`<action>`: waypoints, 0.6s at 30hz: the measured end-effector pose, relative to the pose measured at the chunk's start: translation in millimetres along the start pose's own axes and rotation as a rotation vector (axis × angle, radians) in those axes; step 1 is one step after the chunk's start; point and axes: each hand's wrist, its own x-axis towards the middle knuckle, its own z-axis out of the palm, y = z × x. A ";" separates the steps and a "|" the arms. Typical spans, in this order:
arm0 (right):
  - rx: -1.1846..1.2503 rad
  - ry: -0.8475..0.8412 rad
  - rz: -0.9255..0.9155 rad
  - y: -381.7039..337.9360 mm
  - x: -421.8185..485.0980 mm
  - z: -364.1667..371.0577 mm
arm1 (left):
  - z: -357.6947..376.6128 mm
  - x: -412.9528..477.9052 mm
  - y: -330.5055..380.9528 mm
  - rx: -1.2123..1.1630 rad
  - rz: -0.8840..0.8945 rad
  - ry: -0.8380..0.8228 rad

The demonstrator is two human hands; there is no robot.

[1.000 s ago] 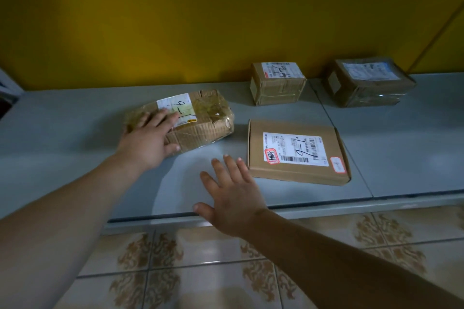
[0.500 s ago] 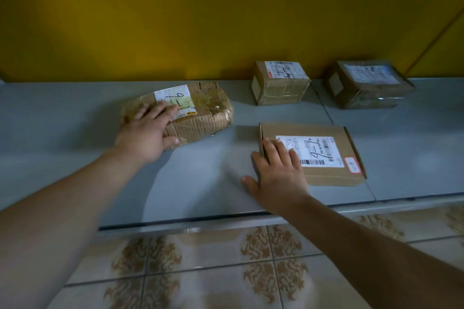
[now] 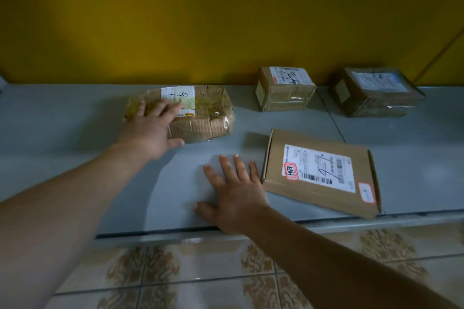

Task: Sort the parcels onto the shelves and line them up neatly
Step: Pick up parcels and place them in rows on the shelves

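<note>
Where the smooth grey shelf [image 3: 62, 120] spreads wide at the left, the left hand [image 3: 150, 133] rests with straight, spread fingers on the crinkly, tape-wrapped parcel [image 3: 200, 113], which sits mid-shelf, short of the yellow wall [image 3: 226, 20]. The right hand [image 3: 233, 193] lies flat and relaxed on open shelf near the front lip, just beside the flat cardboard carton [image 3: 321, 173], which lies skewed with one corner at that lip. Behind, a small taped box [image 3: 283, 89] and a dark film-wrapped box [image 3: 376, 93] stand apart by the wall.

Left hand [image 3: 150, 130] covers pt of taped parcel [image 3: 206, 113]; print on flat box [image 3: 321, 170] too small to read.
</note>
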 end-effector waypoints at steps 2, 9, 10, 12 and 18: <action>0.043 -0.001 0.002 1.6 1.6 6.3 | 2.6 7.6 -2.1 0.002 -0.005 0.033; 0.073 0.010 -0.031 3.1 2.4 8.6 | 4.1 35.9 -14.3 0.010 0.041 0.109; 0.086 0.016 -0.032 3.1 2.3 8.5 | 3.8 39.5 -15.6 0.012 0.043 0.114; 0.109 0.031 -0.027 4.0 3.4 8.2 | 4.6 44.1 -16.9 0.016 0.045 0.128; 0.101 0.033 -0.012 3.2 4.4 8.0 | 3.8 39.3 -16.0 -0.052 0.063 0.161</action>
